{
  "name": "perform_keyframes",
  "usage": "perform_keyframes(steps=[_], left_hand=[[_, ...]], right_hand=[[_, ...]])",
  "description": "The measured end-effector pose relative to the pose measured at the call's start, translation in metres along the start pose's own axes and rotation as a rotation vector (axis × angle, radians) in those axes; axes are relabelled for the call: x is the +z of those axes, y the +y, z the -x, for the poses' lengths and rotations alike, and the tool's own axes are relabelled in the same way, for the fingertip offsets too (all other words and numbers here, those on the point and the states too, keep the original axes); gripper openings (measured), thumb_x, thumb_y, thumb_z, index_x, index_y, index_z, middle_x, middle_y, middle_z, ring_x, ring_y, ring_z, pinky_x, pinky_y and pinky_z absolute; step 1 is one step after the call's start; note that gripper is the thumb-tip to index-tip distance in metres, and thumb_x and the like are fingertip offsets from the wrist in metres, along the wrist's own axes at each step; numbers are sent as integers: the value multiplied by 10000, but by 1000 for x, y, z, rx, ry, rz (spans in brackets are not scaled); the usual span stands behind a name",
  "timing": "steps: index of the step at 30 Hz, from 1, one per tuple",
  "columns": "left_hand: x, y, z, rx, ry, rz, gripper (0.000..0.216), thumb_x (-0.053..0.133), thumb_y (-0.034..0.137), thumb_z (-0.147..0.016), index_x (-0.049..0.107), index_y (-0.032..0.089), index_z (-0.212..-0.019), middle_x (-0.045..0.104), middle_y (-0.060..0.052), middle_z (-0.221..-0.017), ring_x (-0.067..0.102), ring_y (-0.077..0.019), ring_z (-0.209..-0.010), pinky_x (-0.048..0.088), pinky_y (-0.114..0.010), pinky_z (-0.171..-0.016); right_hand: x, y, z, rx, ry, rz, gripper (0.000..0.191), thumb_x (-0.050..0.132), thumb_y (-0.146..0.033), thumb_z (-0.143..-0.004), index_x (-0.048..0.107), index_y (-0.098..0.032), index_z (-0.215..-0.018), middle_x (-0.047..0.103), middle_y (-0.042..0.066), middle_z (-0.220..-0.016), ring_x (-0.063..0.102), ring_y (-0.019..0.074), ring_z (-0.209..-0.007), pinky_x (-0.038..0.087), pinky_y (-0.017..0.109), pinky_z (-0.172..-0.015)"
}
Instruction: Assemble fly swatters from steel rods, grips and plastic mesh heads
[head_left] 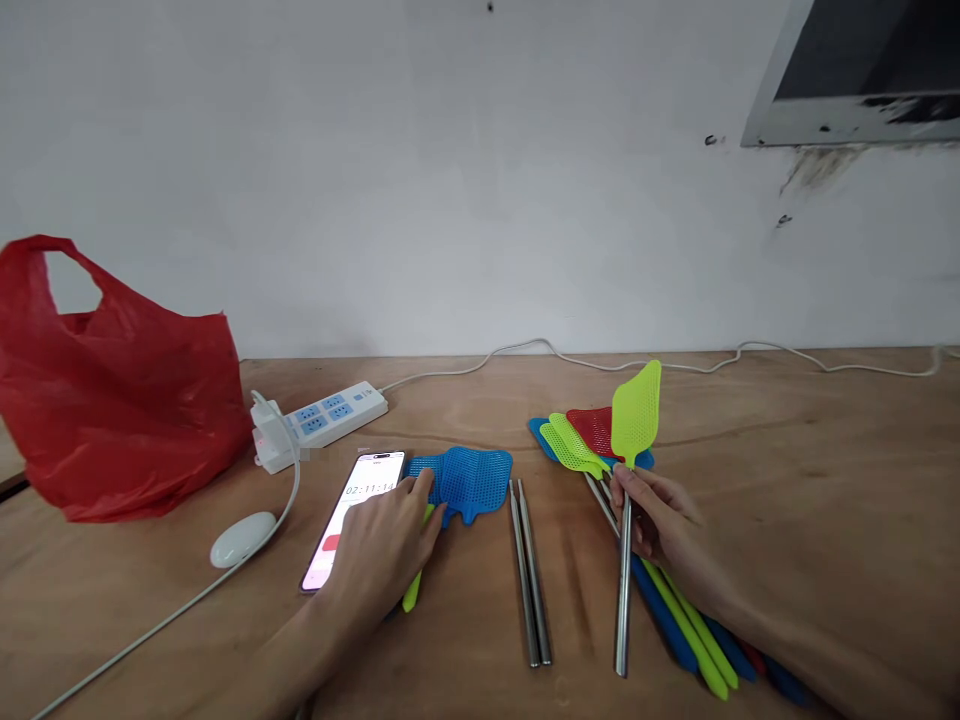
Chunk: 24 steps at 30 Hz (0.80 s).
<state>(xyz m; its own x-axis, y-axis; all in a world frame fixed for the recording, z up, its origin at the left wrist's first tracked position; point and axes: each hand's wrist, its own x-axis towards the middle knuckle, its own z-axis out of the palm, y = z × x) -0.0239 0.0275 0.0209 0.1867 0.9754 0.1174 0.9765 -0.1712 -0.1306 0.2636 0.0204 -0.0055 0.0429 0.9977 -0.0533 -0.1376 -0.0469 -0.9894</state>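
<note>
My right hand is closed on the metal rod of a lime-green fly swatter, whose head is raised above a fanned pile of finished swatters in green, red and blue. My left hand lies flat on the table with its fingers stretched out. Its fingertips touch a loose blue swatter head and a lime-green handle piece. The hand partly covers a phone that shows a timer. Two bare metal rods lie between my hands.
A red plastic bag stands at the left. A white power strip with its cable, a white charger puck and its cord lie on the wooden table. A grey wall runs behind.
</note>
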Motion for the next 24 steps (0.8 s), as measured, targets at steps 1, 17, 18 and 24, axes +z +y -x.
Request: perform_keyframes(steps=[1,17,18,24], left_hand=[[0,0,0,6,0,-6,204,443,320,-1002,584,172,-1004,722,-109,-886,709,-316,-758,394,-294,-550],[4,10,7,425,68,270,234,410,244,-1013,591,192,-874,678,-54,-836,639,-221,-724,411,-288,-599],[5,9,7,403,61,262,239,412,252,-1012,595,192,-873,678,-54,-813,640,-222,-709,409,-288,-595],[8,5,5,285,79,164,284,392,280,-1014,592,191,-834,630,-48,-675,611,-227,-601,369,-290,-546]], right_hand=[[0,0,1,7,-10,-1,471,670,-615,-828,568,-190,-651,427,-63,-488,358,66,-398,258,185,-363],[3,-18,9,343,-419,-402,309,648,-479,-848,534,-210,-746,326,-126,-413,73,32,-322,108,166,-305],[3,-18,9,343,-421,-398,311,647,-479,-845,532,-210,-741,322,-126,-415,74,33,-324,109,169,-307],[2,-17,8,356,-451,-355,386,624,-499,-873,458,-216,-669,275,-129,-426,76,36,-332,117,168,-316]])
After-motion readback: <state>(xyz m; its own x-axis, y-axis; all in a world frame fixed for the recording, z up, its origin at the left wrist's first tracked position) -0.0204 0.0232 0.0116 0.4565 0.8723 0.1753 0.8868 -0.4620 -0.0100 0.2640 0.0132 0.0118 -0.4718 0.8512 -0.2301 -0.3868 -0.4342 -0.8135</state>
